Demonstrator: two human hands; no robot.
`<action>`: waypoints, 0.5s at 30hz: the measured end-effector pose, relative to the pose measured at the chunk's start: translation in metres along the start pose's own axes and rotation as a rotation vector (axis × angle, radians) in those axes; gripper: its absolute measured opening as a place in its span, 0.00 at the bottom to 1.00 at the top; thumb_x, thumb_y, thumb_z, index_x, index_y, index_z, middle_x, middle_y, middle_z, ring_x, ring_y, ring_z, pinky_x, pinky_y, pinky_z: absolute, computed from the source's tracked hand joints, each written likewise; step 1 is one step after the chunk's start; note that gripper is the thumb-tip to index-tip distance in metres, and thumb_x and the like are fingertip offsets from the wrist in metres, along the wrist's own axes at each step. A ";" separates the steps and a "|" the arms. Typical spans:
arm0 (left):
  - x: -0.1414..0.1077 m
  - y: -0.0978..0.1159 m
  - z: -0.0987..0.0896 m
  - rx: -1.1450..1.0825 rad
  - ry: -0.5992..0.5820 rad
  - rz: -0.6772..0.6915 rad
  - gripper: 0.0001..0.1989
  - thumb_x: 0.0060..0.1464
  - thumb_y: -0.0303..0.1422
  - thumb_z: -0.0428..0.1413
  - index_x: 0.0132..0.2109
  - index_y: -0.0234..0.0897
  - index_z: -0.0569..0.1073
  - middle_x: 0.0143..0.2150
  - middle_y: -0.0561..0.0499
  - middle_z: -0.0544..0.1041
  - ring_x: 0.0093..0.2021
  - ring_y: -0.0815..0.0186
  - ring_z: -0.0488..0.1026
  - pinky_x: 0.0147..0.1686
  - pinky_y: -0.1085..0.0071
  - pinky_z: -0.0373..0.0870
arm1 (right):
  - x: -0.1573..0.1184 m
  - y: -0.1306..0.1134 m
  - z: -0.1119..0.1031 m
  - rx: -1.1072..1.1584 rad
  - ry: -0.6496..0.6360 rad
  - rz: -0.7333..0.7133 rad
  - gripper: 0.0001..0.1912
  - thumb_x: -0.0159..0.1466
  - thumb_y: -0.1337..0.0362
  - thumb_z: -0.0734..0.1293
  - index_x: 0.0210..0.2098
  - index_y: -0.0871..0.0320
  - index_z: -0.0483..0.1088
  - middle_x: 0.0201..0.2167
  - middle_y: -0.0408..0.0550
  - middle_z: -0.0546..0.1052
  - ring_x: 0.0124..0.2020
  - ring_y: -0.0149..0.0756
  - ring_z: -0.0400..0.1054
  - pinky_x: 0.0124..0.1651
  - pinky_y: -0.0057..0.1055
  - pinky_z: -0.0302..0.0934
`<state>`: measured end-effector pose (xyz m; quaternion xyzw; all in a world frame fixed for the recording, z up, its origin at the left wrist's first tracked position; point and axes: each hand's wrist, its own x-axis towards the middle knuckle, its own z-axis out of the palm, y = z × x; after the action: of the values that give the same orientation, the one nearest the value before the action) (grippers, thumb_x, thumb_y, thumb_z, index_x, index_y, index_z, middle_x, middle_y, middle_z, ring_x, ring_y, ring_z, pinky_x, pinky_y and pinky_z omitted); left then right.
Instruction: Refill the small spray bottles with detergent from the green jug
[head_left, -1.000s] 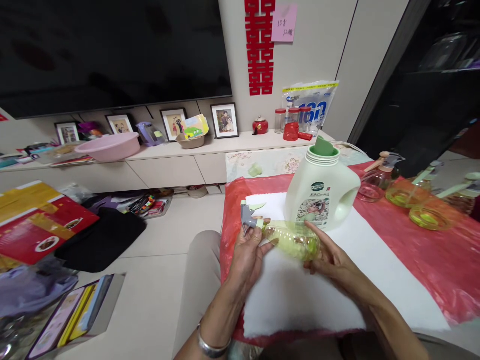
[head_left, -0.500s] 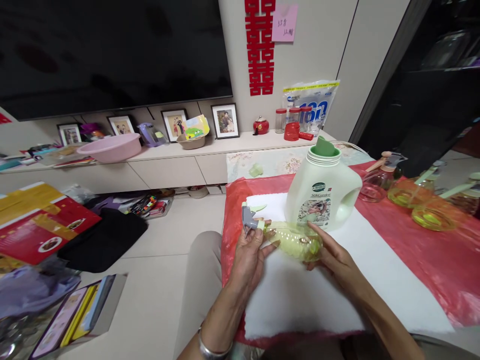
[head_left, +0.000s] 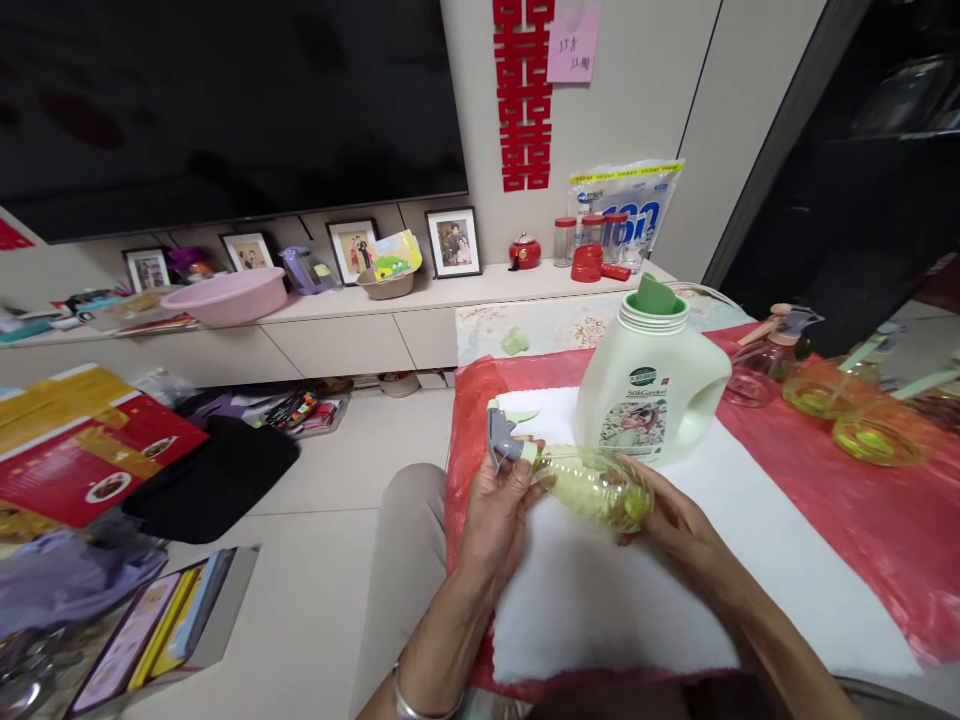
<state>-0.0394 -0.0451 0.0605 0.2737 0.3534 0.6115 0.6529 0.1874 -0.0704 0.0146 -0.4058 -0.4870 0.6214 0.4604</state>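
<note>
A clear yellow-green spray bottle (head_left: pixel 592 485) lies tilted on its side in the air, above a white cloth (head_left: pixel 600 610). Its grey spray head (head_left: pixel 501 435) points left. My left hand (head_left: pixel 499 510) is closed round the bottle's neck, just below the spray head. At the base end, my right hand (head_left: pixel 671 515) holds the bottle, its fingers partly hidden behind it. Just beyond the bottle stands a large pale green jug (head_left: pixel 637 390) with a green piece (head_left: pixel 656 295) in its mouth.
Several coloured spray bottles, one of them pink (head_left: pixel 757 370), stand at the right on red plastic sheeting (head_left: pixel 847 520). A low cabinet (head_left: pixel 337 325) along the wall carries a pink basin (head_left: pixel 229 295), photo frames and jars. Boxes and bags lie on the floor at the left.
The view has shifted slightly. My right hand's fingers have closed in around the bottle's base, and my left fingers are drawn in more at the neck.
</note>
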 end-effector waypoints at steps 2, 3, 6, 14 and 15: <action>0.000 0.000 0.000 0.003 -0.006 0.010 0.23 0.45 0.40 0.72 0.47 0.40 0.77 0.49 0.48 0.77 0.46 0.62 0.75 0.47 0.62 0.75 | -0.001 -0.005 0.002 -0.028 0.038 -0.032 0.44 0.58 0.50 0.76 0.68 0.55 0.58 0.68 0.57 0.60 0.60 0.48 0.65 0.50 0.35 0.70; -0.001 0.000 0.001 0.007 -0.017 0.018 0.23 0.45 0.40 0.72 0.47 0.40 0.77 0.48 0.48 0.77 0.46 0.62 0.75 0.48 0.62 0.75 | -0.002 -0.007 0.002 -0.030 0.029 -0.040 0.44 0.58 0.50 0.76 0.68 0.56 0.60 0.68 0.57 0.60 0.63 0.49 0.62 0.56 0.37 0.68; -0.003 0.003 0.004 0.021 -0.049 0.042 0.22 0.44 0.40 0.73 0.45 0.40 0.78 0.46 0.48 0.78 0.45 0.63 0.76 0.47 0.64 0.74 | -0.004 -0.010 0.002 0.001 -0.034 -0.059 0.41 0.59 0.48 0.73 0.67 0.58 0.63 0.65 0.57 0.64 0.62 0.48 0.63 0.63 0.40 0.62; -0.010 -0.004 0.012 0.043 0.015 0.028 0.26 0.48 0.44 0.70 0.52 0.42 0.74 0.54 0.45 0.77 0.52 0.58 0.76 0.48 0.63 0.74 | -0.003 -0.002 0.011 -0.001 -0.011 -0.034 0.45 0.55 0.50 0.77 0.66 0.58 0.63 0.62 0.59 0.67 0.58 0.48 0.68 0.60 0.40 0.66; -0.011 -0.007 0.014 0.053 0.014 0.009 0.29 0.48 0.44 0.70 0.55 0.43 0.72 0.55 0.44 0.77 0.52 0.58 0.76 0.48 0.63 0.74 | -0.002 0.001 0.011 -0.035 -0.007 -0.042 0.46 0.55 0.51 0.78 0.67 0.57 0.62 0.64 0.59 0.65 0.61 0.49 0.66 0.63 0.41 0.63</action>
<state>-0.0241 -0.0559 0.0646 0.2881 0.3729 0.6066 0.6403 0.1769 -0.0748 0.0164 -0.4012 -0.5079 0.6043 0.4646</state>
